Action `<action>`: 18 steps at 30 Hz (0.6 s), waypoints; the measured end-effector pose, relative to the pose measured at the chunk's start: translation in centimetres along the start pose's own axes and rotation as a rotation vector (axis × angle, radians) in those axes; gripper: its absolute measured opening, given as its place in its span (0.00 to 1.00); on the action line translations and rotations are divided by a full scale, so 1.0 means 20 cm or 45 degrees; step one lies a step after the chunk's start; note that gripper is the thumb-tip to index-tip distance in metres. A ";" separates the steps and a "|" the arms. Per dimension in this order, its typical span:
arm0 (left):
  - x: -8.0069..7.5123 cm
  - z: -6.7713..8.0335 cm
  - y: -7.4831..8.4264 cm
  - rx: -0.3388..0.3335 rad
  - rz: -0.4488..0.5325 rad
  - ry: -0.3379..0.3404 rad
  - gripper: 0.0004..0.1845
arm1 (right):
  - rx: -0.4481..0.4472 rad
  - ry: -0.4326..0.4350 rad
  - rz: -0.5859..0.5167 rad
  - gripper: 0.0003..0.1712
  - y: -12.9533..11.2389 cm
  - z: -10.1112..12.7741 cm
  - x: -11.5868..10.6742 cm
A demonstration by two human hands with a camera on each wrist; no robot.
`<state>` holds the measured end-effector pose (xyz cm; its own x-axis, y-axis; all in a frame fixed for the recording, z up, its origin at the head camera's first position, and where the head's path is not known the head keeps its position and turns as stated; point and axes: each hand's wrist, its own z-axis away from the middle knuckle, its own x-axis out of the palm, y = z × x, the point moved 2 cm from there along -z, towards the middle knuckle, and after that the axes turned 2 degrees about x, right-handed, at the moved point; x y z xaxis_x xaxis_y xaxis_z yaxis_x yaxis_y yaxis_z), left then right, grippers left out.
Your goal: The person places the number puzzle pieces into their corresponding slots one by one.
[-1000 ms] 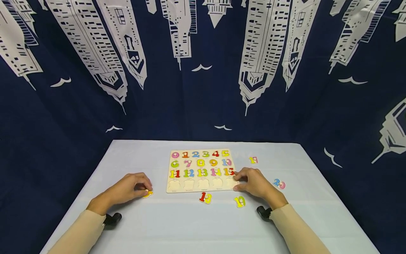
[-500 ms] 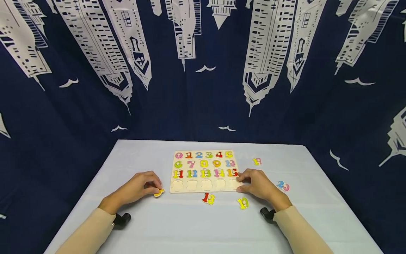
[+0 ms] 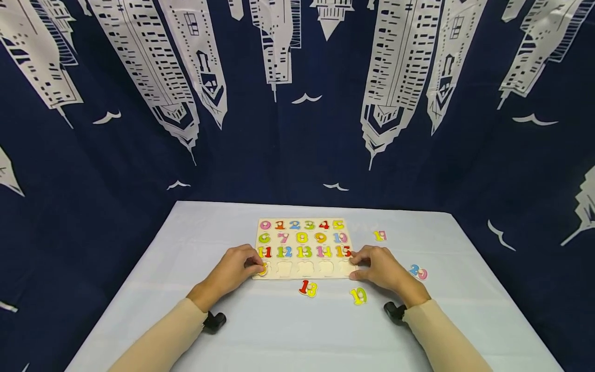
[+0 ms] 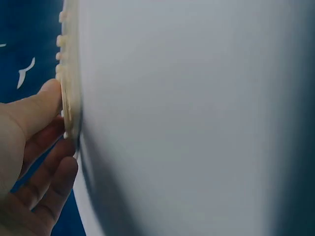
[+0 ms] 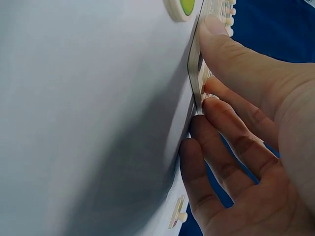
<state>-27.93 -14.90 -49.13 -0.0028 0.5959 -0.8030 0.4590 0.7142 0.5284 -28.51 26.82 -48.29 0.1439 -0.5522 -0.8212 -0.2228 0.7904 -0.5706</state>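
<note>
My left hand (image 3: pixel 234 268) pinches a yellow number puzzle piece (image 3: pixel 264 269) at the leftmost recess of the bottom row on the wooden number board (image 3: pixel 295 269). Fingers hide most of this piece. Pegged numbers 0 to 15 fill the upper three rows; the other bottom recesses are bare. At the board's right edge rests my right hand (image 3: pixel 381 268), thumb near the front corner and index finger beside the red-and-yellow 15 (image 3: pixel 343 251). In the right wrist view its fingers (image 5: pixel 199 162) look loosely extended, with the thumb touching the board.
A red-and-yellow 18 (image 3: pixel 308 289) and a yellow-green 19 (image 3: pixel 358 296) lie in front of the board. To its right are a yellow-and-pink 17 (image 3: pixel 380 235) and a blue-and-pink 20 (image 3: pixel 418 272). A white cloth covers the table (image 3: pixel 297 330); a dark patterned curtain (image 3: pixel 274 155) hangs behind.
My left hand has carried the yellow piece rightward from the tabletop onto the board's bottom-left recess. My right hand stays at the board's right edge. The head view has shifted slightly.
</note>
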 end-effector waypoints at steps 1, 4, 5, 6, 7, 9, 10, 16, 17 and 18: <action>0.01 0.00 0.00 -0.017 -0.006 0.012 0.07 | 0.000 0.001 -0.002 0.20 0.00 0.00 0.00; 0.03 -0.01 0.00 -0.052 -0.019 0.029 0.08 | 0.001 0.002 -0.007 0.20 0.00 0.00 0.00; 0.04 -0.02 0.00 -0.056 -0.020 0.032 0.08 | 0.000 0.001 -0.006 0.20 0.00 0.00 0.00; 0.04 -0.02 0.00 -0.061 -0.022 0.033 0.09 | 0.000 -0.001 -0.005 0.20 0.00 0.00 -0.01; 0.05 -0.03 0.00 -0.062 -0.024 0.031 0.09 | -0.001 -0.001 -0.007 0.20 0.01 0.00 -0.01; 0.05 -0.04 0.01 -0.061 -0.022 0.028 0.09 | -0.006 0.002 -0.005 0.20 0.01 0.00 -0.01; 0.05 -0.04 0.01 -0.063 -0.021 0.029 0.09 | -0.007 0.003 -0.004 0.20 0.02 0.00 -0.01; 0.05 -0.04 0.03 -0.046 -0.032 0.034 0.11 | 0.006 0.001 -0.018 0.20 0.02 -0.01 0.00; 0.05 -0.04 0.03 -0.043 -0.039 0.033 0.11 | 0.004 0.004 -0.018 0.20 0.02 -0.01 0.00; 0.04 -0.04 0.03 -0.040 -0.048 0.034 0.11 | -0.005 0.004 -0.019 0.21 0.01 -0.01 0.00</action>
<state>-28.43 -13.60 -49.27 -0.0430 0.5778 -0.8150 0.4299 0.7471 0.5070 -28.69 27.01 -48.44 0.1444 -0.5648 -0.8125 -0.2242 0.7810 -0.5828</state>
